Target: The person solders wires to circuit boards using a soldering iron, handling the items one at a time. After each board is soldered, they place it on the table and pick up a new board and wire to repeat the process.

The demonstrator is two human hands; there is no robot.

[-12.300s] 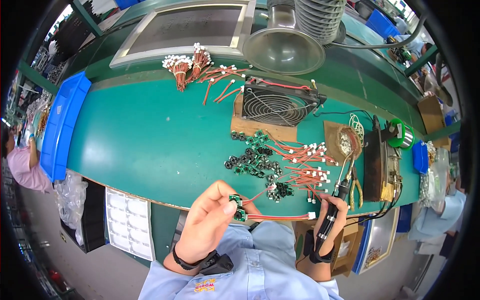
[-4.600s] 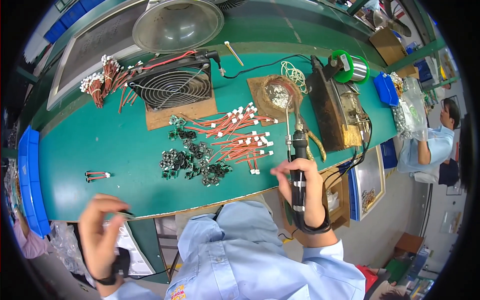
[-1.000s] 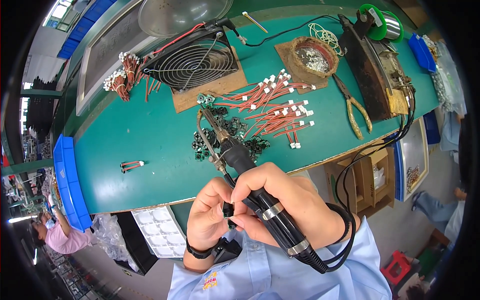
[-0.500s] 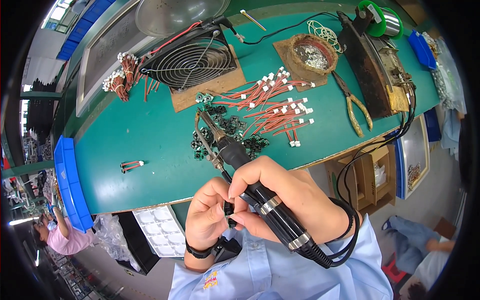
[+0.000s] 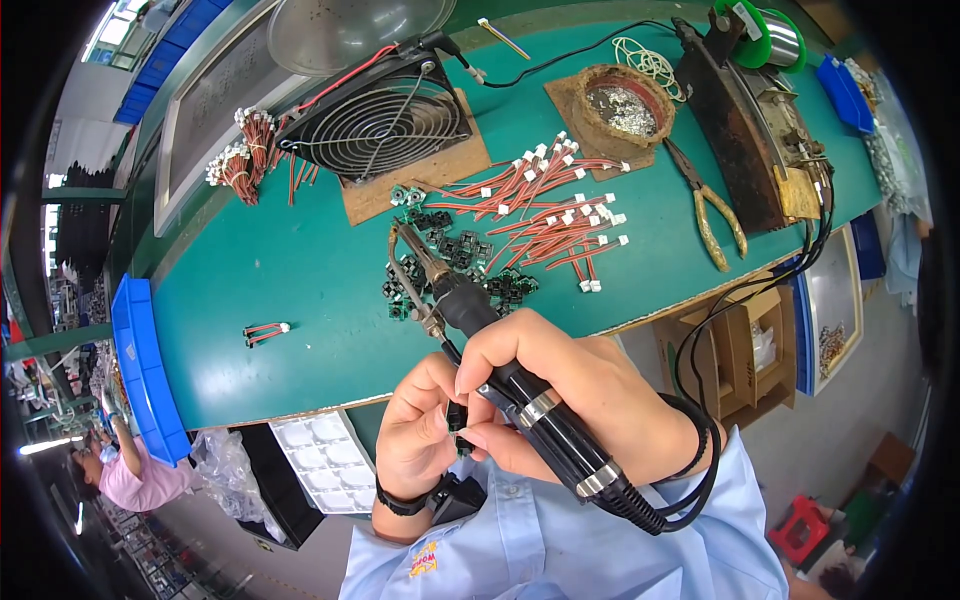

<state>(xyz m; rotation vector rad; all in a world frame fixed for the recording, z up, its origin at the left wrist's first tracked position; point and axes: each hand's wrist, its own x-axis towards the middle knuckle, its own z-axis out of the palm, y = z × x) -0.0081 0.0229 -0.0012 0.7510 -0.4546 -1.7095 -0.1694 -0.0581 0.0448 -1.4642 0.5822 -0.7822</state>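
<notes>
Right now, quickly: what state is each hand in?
Left hand: closed, pinching a small black-and-green circuit board.
Right hand: closed around a black-handled soldering iron, and up against the same circuit board.

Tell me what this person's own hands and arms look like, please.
Both the left hand and right hand are ungloved. The left wrist has a black band with a black, boxy piece beside it; the right has a dark wristband. The sleeves are light blue.
</notes>
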